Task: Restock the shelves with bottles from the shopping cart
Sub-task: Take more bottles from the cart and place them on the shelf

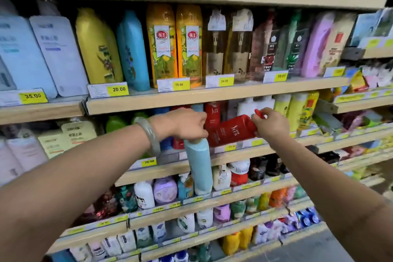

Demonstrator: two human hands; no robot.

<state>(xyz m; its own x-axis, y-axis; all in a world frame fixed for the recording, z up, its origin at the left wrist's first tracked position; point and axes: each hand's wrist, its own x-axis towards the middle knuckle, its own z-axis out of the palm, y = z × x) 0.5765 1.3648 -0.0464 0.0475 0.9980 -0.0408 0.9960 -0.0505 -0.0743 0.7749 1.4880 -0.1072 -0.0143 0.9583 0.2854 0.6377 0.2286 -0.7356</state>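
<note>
Now, the right hand [270, 124] pinches the red bottle [231, 132] at its cap end, fingers curled round the neck. The bottle lies tilted almost on its side at the shelf [238, 156] front, base pointing left. It is probably angled that way to clear the board above and slot in beside the upright red bottle [212, 115]. The left hand [187, 125] grips a blue bottle [200, 168] by its top and lets it hang straight down before the lower rows, parked there, I'd say, to wait its turn. So the red bottle is just left of the right hand, touching it, and the blue is directly beneath the left.
</note>
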